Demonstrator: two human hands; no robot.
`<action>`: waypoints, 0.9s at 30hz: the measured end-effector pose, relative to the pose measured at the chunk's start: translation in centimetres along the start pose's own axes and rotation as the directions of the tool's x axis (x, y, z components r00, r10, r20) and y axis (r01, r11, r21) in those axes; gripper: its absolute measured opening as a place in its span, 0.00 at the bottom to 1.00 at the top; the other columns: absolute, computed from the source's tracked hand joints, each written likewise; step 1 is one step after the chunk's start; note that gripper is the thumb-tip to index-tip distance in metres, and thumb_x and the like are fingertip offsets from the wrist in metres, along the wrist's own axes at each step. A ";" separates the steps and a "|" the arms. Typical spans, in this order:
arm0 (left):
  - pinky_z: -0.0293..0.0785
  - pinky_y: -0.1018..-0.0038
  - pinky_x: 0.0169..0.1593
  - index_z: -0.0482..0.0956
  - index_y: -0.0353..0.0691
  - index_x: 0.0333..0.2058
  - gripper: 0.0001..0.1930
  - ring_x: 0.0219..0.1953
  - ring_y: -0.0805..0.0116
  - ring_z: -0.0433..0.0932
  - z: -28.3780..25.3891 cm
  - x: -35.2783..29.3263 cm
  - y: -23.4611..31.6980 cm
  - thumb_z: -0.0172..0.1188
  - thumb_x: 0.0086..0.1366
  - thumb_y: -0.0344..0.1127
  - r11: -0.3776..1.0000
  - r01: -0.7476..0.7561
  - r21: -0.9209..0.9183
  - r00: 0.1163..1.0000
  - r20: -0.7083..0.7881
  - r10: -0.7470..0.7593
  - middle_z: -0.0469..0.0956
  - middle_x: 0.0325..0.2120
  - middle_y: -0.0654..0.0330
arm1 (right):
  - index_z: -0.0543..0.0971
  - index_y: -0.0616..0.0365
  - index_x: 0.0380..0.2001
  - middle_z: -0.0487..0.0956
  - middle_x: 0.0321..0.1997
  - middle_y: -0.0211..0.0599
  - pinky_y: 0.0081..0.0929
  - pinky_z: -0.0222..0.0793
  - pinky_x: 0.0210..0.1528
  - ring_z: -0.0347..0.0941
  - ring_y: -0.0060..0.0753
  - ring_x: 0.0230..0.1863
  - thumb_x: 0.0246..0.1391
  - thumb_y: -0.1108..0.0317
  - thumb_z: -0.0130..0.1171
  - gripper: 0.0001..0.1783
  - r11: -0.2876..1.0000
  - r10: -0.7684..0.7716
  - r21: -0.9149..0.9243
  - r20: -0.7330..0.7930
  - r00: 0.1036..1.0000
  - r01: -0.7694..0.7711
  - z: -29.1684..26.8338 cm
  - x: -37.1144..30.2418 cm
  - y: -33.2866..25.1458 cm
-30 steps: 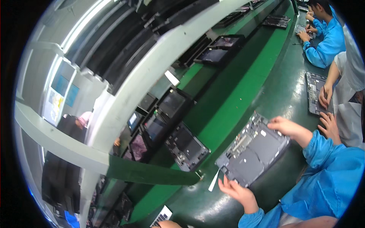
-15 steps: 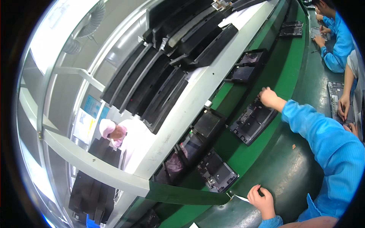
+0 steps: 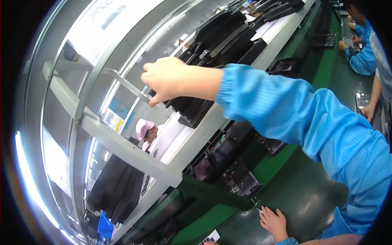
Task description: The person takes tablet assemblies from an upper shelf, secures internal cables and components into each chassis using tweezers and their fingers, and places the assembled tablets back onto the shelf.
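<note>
My right hand point(image 3: 165, 79) is raised over the shelf at upper left, thumb and fingers apart, with nothing visible in it. It overlaps a row of black flat panels point(image 3: 228, 36) standing on the white shelf point(image 3: 281, 26); I cannot tell whether it touches them. My left hand point(image 3: 272, 223) lies low over the dark green worktop point(image 3: 304, 196), fingers spread. By its fingertips is a small white strip point(image 3: 259, 210). On the green belt lies an opened laptop base point(image 3: 241, 181); my right sleeve partly covers another laptop base point(image 3: 270, 145).
A grey frame beam point(image 3: 130, 149) crosses the left side, ending in a dark green post point(image 3: 216, 194). Behind the shelf is a person in a pink cap point(image 3: 145, 128). A blue bin point(image 3: 105, 226) sits lower left. Co-workers in blue sleeves point(image 3: 361, 59) handle parts at right.
My right hand has left the laptop base on the belt and swung up and left to the shelf. My left hand's fingers have spread from a curl. The view has shifted.
</note>
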State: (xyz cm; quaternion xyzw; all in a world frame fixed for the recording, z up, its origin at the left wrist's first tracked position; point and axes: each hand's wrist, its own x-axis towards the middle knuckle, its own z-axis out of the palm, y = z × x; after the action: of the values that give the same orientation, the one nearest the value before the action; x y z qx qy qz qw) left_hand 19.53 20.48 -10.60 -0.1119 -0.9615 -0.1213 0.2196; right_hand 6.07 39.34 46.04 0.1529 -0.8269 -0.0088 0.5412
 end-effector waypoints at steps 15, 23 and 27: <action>0.80 0.64 0.41 0.86 0.34 0.38 0.11 0.38 0.54 0.85 -16.7 0.3 -48.8 0.62 0.64 0.36 0.869 -0.094 -0.487 0.915 0.301 0.268 0.86 0.38 0.52 | 0.85 0.52 0.41 0.84 0.42 0.42 0.40 0.79 0.47 0.81 0.47 0.50 0.42 0.58 0.72 0.20 0.969 -0.102 -0.225 -0.007 0.995 0.098 0.9 6.8 -3.1; 0.80 0.65 0.42 0.87 0.34 0.38 0.11 0.38 0.57 0.85 -14.1 1.0 -49.0 0.64 0.63 0.34 0.826 -0.095 -0.556 0.922 0.265 0.284 0.87 0.37 0.52 | 0.84 0.49 0.40 0.84 0.37 0.38 0.40 0.79 0.45 0.79 0.47 0.49 0.42 0.68 0.70 0.17 0.930 -0.220 -0.338 -0.208 0.953 0.141 1.4 6.4 -2.2; 0.80 0.66 0.42 0.87 0.33 0.39 0.10 0.38 0.58 0.85 -14.7 1.3 -49.3 0.64 0.62 0.33 0.813 -0.105 -0.573 0.925 0.243 0.291 0.87 0.37 0.53 | 0.84 0.48 0.39 0.85 0.36 0.36 0.39 0.80 0.44 0.79 0.45 0.49 0.44 0.73 0.69 0.16 0.930 -0.262 -0.341 -0.345 0.901 0.140 -0.9 4.3 -2.8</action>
State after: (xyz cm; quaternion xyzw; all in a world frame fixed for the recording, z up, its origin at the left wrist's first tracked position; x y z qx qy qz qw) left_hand 11.01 -30.05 -6.21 -0.2891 -0.8910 -0.3486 0.0313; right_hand 6.02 35.70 49.73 0.1510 -0.6724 -0.1639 0.7058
